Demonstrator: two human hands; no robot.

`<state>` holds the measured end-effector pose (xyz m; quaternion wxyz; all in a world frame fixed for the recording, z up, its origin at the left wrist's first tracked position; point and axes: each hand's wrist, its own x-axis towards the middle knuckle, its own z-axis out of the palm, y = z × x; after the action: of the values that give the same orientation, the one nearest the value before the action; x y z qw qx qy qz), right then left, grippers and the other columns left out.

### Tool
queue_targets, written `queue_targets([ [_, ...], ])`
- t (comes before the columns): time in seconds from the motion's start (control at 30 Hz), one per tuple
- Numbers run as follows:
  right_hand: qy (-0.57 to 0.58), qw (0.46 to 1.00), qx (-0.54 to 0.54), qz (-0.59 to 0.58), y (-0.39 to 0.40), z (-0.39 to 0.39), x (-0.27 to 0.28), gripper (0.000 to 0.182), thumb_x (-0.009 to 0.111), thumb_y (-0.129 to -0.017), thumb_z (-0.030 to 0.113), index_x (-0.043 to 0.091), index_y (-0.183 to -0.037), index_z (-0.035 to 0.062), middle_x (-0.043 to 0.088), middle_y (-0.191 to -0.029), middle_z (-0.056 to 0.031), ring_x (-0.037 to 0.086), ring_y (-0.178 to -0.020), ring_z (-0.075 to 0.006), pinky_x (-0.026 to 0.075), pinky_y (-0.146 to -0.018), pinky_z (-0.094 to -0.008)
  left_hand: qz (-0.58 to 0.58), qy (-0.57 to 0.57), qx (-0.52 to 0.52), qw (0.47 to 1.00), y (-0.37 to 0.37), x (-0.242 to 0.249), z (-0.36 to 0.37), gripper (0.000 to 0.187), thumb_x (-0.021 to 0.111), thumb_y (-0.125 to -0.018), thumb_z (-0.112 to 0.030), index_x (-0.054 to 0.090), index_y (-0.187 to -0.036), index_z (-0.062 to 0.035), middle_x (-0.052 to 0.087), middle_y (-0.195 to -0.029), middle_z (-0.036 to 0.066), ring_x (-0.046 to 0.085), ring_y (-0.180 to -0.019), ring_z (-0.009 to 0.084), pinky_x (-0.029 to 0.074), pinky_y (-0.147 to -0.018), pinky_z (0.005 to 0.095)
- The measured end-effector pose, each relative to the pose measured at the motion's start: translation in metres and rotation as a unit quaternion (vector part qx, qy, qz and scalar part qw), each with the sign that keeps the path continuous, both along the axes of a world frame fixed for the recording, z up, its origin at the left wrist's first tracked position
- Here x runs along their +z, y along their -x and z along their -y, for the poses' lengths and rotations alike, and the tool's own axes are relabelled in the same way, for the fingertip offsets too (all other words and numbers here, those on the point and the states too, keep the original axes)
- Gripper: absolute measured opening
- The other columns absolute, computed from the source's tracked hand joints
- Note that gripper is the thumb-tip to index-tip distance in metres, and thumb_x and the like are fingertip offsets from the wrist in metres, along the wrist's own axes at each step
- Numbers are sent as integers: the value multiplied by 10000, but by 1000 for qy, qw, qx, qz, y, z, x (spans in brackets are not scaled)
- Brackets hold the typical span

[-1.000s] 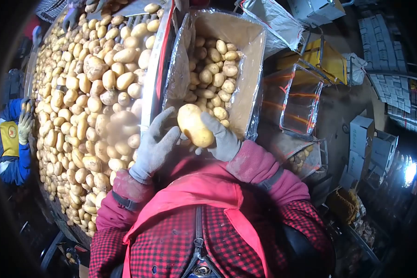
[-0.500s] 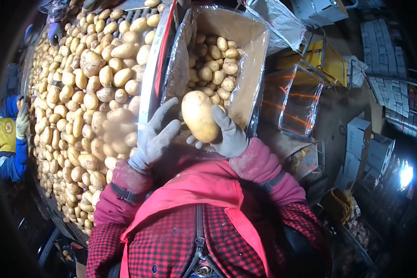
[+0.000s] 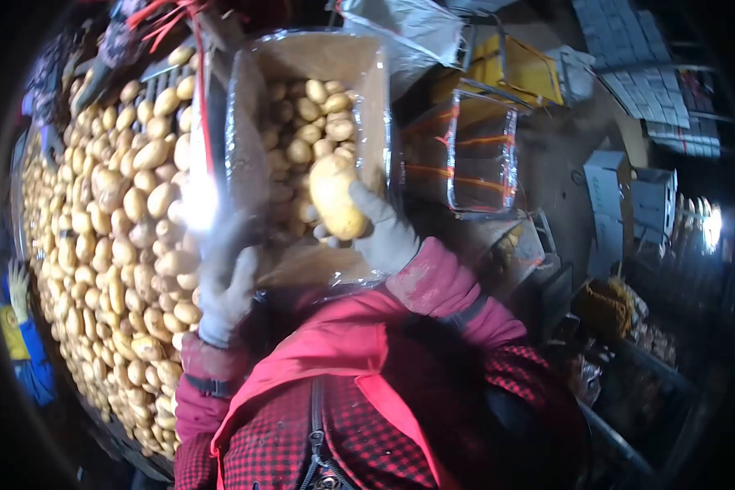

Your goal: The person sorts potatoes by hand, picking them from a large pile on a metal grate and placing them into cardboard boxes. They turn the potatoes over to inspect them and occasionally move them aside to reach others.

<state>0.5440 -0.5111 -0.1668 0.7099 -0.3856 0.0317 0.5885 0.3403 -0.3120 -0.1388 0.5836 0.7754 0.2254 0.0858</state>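
A large pale potato (image 3: 333, 196) is in my right hand (image 3: 384, 234), held over the near part of a plastic-lined box (image 3: 374, 106). Inside that box lie several smaller potatoes (image 3: 308, 131). My left hand (image 3: 227, 282), in a grey glove, is beside the box's near left corner, at the edge of the potato-covered table; its fingers are spread but partly blurred, and no object shows in it. Many potatoes (image 3: 139, 237) cover the table to the left.
Co-workers' gloved hands show at the far left (image 3: 19, 290) and upper left (image 3: 51, 145). Right of the box stand an empty lined frame (image 3: 482, 151), a yellow container (image 3: 523, 69) and cardboard boxes (image 3: 606, 212). Red strings (image 3: 200, 90) hang by the table edge.
The view has shifted, so the box appears further left. My left hand has moved away from the large potato, down and left. My right hand still holds the potato.
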Motion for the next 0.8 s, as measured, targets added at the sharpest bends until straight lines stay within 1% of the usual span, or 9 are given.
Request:
queue_targets([
  [0.13, 121, 960, -165, 190, -46, 47, 3, 574, 558, -1071, 503, 519, -1478, 101, 711, -1259, -136, 725, -973, -249, 585, -761, -329, -6, -114, 74, 991, 11, 28, -6, 449, 523, -1055, -31, 505, -1490, 77, 651, -1401, 207, 628, -1296, 267, 469, -1124, 402],
  [0.2, 107, 961, -236, 101, -78, 76, 9, 452, 537, -1107, 329, 501, -1483, 81, 697, -1277, -146, 719, -1029, -262, 597, -781, -343, 11, -293, 42, 955, 10, 29, -10, 458, 562, -1028, -29, 529, -1476, 61, 626, -1422, 225, 599, -1334, 320, 440, -1150, 427],
  [0.27, 239, 834, -144, 476, -98, 119, -29, 465, 567, -1090, 229, 468, -1512, 63, 672, -1302, -151, 699, -1109, -268, 606, -799, -367, 13, -327, 33, 944, 10, 19, -9, 471, 587, -1009, -34, 539, -1470, 52, 606, -1435, 236, 579, -1348, 350, 430, -1156, 439],
  [0.33, 403, 651, -56, 640, -135, 186, -86, 566, 642, -1041, 203, 443, -1548, 50, 642, -1338, -141, 643, -1231, -254, 595, -859, -380, -16, -395, 26, 918, 16, -1, -9, 534, 672, -935, -60, 565, -1452, 19, 567, -1461, 244, 536, -1364, 417, 416, -1160, 480],
  [0.4, 434, 778, -222, 395, -139, 163, -44, 629, 678, -1011, 177, 434, -1579, 63, 614, -1382, -123, 584, -1311, -239, 555, -943, -370, -85, -458, -20, 885, 5, 14, -6, 574, 703, -889, -74, 574, -1444, 4, 573, -1457, 224, 527, -1363, 424, 404, -1165, 501],
  [0.53, 298, 847, -268, 349, -115, 87, 4, 528, 629, -1045, 188, 507, -1547, 81, 607, -1446, -129, 586, -1295, -206, 496, -1030, -354, -81, -430, 10, 899, 4, 6, -6, 574, 742, -850, -110, 621, -1403, -23, 619, -1411, 187, 524, -1361, 406, 387, -1172, 518],
  [0.6, 148, 857, -200, 451, -93, 20, 24, 465, 683, -1029, 190, 585, -1468, 72, 689, -1271, -63, 665, -1034, -137, 525, -883, -263, -73, -434, 17, 898, 5, 0, -8, 576, 756, -843, -145, 632, -1396, -40, 630, -1398, 168, 527, -1359, 388, 371, -1178, 524],
  [0.73, 202, 829, 133, 504, -72, -92, 4, 614, 623, -1038, 329, 445, -1573, 86, 660, -1384, -190, 682, -1200, -266, 530, -1013, -391, -78, -447, 12, 891, 6, 1, -10, 588, 770, -851, -182, 629, -1411, -72, 623, -1406, 147, 509, -1377, 371, 352, -1190, 528],
  [0.8, 334, 609, 374, 615, -70, -143, -15, 673, 660, -961, 418, 487, -1529, 100, 680, -1334, -242, 690, -1210, -337, 532, -1009, -456, -91, -450, 7, 888, 7, 1, -11, 593, 773, -850, -194, 627, -1414, -81, 621, -1405, 142, 507, -1379, 363, 351, -1193, 535],
])
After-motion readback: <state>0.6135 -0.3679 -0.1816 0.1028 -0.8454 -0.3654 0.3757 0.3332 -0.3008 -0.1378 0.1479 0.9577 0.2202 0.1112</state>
